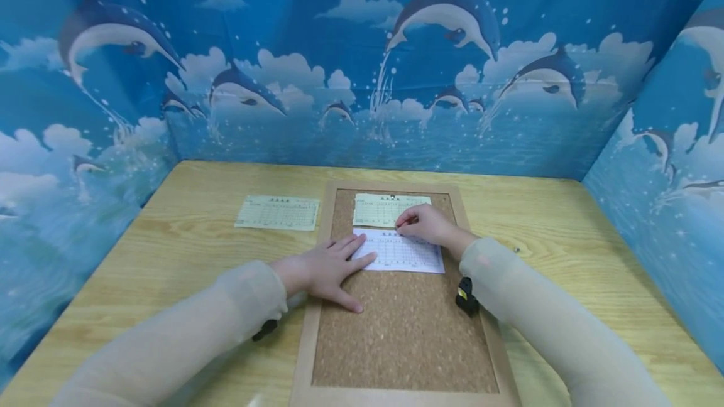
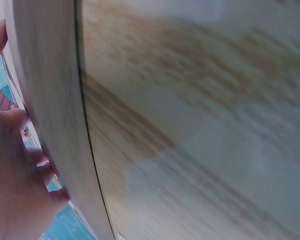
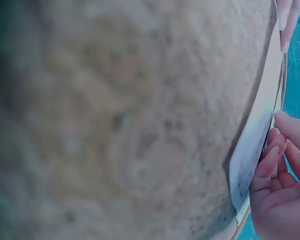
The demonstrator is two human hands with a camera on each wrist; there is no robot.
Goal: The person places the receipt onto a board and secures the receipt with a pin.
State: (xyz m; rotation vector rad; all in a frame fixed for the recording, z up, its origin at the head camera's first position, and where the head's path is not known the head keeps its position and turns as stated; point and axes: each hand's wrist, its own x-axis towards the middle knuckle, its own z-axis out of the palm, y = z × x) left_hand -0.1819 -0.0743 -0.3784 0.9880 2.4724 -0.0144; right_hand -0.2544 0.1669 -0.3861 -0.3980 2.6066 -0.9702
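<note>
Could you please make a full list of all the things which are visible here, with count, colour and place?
Backdrop: 1, blue and white with dolphins, behind and beside the table
Table: 1, light wood, under everything
Corkboard: 1, brown with lighter wooden frame, on the table
Loose slip: 1, pale green, left of the board
Upper slip: 1, pale green, near the board's top
White slip: 1, white, just below it
Pin: 1, colour unclear, upper slip's top edge
Tiny object: 1, greyish, table right of the board
Wrist devices: 2, black, at the wrists
Sleeves: 2, pale beige, both arms
Left hand: 1, bare, spread over white slip's left edge
Right hand: 1, bare, at white slip's top edge
</note>
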